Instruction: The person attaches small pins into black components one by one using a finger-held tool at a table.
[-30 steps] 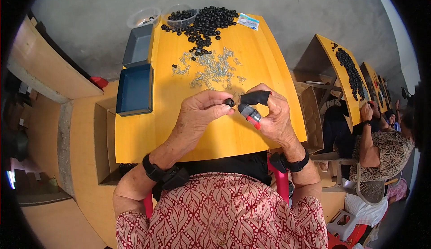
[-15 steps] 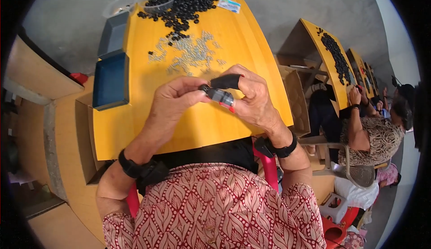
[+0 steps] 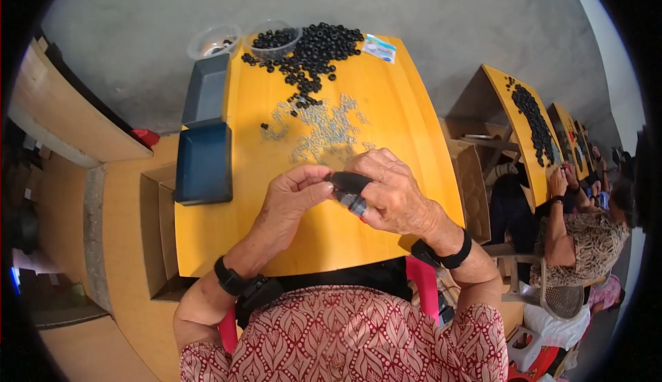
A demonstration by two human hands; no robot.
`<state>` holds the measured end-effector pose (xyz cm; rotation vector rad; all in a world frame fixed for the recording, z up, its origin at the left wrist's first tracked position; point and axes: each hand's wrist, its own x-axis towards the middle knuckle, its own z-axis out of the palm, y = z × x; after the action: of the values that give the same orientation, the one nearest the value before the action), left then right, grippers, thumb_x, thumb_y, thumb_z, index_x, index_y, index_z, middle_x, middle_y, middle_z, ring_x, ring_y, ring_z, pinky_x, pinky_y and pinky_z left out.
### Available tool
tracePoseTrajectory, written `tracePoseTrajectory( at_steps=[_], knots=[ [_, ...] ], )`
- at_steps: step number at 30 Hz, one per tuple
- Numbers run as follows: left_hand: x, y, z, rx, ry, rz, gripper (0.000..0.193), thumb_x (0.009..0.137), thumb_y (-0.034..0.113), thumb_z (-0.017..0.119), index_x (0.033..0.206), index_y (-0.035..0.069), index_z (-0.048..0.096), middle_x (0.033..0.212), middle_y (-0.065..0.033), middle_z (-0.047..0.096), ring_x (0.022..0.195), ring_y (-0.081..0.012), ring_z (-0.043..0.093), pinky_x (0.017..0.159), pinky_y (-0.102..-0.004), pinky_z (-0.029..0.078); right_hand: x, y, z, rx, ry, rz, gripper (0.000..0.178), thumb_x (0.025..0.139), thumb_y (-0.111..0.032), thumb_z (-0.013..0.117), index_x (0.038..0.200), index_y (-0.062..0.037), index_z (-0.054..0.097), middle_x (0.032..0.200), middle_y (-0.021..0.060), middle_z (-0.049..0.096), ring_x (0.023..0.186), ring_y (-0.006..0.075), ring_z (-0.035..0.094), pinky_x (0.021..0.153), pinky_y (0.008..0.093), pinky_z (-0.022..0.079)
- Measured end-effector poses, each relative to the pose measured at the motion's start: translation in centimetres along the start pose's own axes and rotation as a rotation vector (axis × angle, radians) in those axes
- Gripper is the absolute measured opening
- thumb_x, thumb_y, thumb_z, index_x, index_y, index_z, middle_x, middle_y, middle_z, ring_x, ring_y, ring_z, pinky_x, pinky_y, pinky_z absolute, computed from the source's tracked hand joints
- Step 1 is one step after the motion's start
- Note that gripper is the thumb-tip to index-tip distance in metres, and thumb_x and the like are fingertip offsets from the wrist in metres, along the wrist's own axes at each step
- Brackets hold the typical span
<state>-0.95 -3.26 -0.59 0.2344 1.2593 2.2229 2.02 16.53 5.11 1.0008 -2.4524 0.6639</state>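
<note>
Over the near half of the yellow table (image 3: 386,247), my two hands meet at the fingertips. My left hand (image 3: 293,199) pinches a small black ring between thumb and forefinger, mostly hidden now. My right hand (image 3: 396,192) is closed against it from the other side. A black sleeve-like covering (image 3: 350,182) appears to sit on its forefinger, and a shiny grey-black wrap (image 3: 353,203) with a red edge on its thumb. What lies between those fingertips is hidden. Beyond my hands lie scattered small silvery metal pieces (image 3: 324,130), then a heap of black rings (image 3: 324,47).
Two dark trays, one blue-lined (image 3: 204,165) and one grey (image 3: 207,91), stand along the left edge. Clear tubs (image 3: 274,52) and a small packet (image 3: 379,48) are at the back. A cardboard box (image 3: 472,189) stands right; another person (image 3: 583,237) works at a farther table.
The whole view has shifted, so table and hands appear lower and farther right. My right hand has turned slightly, its black-covered finger now reaching to my left fingertips. The ring is less visible.
</note>
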Motion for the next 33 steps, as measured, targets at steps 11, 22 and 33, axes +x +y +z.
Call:
tracePoseTrajectory(
  at_steps=[11, 22, 33],
  knots=[
    [2.9, 4.5, -2.3, -0.074, 0.047, 0.035, 0.023, 0.09, 0.005, 0.061, 0.112, -0.002, 0.06, 0.103, -0.0125, 0.067, 0.095, -0.0196, 0.065, 0.09, -0.0308, 0.05, 4.7, 12.6, -1.7, 0.012, -0.041, 0.488, 0.019, 0.078, -0.004, 0.067, 0.095, 0.0039, 0.064, 0.087, 0.0144, 0.062, 0.076, 0.0286, 0.06, 0.067, 0.0353, 0.048],
    [4.3, 3.1, -5.2, -0.126, 0.119, 0.006, 0.023, 0.09, 0.005, 0.061, 0.112, -0.001, 0.06, 0.103, -0.0118, 0.067, 0.095, -0.0185, 0.065, 0.09, -0.0296, 0.05, 8.9, 15.8, 4.7, 0.086, -0.271, 0.602, 0.022, 0.075, -0.009, 0.072, 0.089, 0.005, 0.062, 0.093, 0.0169, 0.062, 0.083, 0.0343, 0.063, 0.074, 0.0391, 0.052],
    [4.5, 2.8, -5.8, -0.151, 0.141, -0.027, 0.022, 0.09, 0.005, 0.062, 0.111, -0.001, 0.06, 0.102, -0.0108, 0.067, 0.094, -0.0182, 0.065, 0.09, -0.0299, 0.05, 9.9, 16.2, 7.1, 0.01, -0.278, 0.583, 0.022, 0.076, -0.013, 0.072, 0.088, 0.0033, 0.064, 0.091, 0.0159, 0.061, 0.089, 0.0361, 0.061, 0.078, 0.0433, 0.051]
  ],
)
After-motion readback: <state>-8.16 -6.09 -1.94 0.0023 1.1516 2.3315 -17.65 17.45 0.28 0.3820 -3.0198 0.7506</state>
